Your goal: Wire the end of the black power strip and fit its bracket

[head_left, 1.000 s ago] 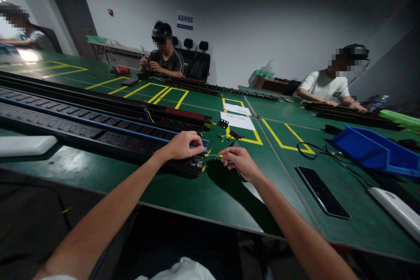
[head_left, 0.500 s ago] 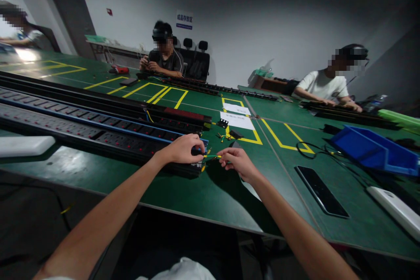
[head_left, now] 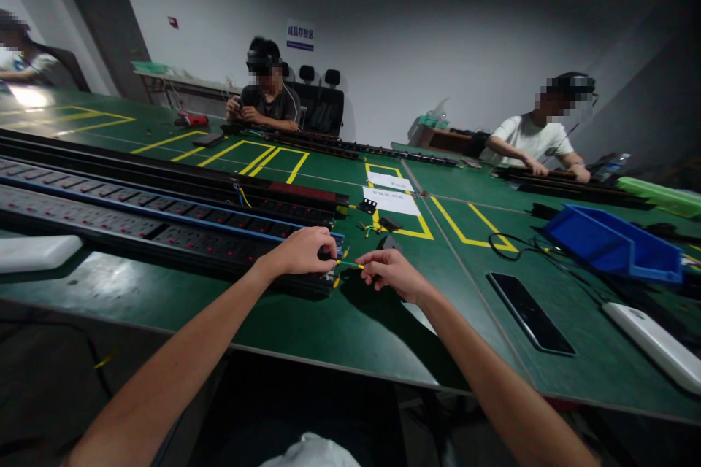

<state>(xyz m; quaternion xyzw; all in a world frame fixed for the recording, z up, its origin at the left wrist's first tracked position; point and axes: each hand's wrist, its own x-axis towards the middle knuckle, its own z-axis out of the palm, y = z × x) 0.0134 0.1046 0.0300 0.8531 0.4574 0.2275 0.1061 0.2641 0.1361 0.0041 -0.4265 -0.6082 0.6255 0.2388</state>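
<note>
The person's right hand (head_left: 393,274) pinches the green-yellow wire (head_left: 349,263) just beyond the end of the black socket strip (head_left: 205,242), apparently to hold it straight. The left hand (head_left: 301,249) curls over that end, probably to steady it; whether it also grips the wire is unclear.

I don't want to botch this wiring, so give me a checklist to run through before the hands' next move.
1. Right hand pinches the green-and-yellow wire at the fingertips: ok.
2. Left hand is at the near end of the front socket strip: ok.
3. Wire runs nearly straight between the two hands, with no visible knot: ok.
4. Left fingers grip the wire: cannot tell; contact is too small to make out.
5. Wire's tip is seated in a terminal: cannot tell; no terminal is discernible.
6. Phone lies apart from both hands: ok.
</note>
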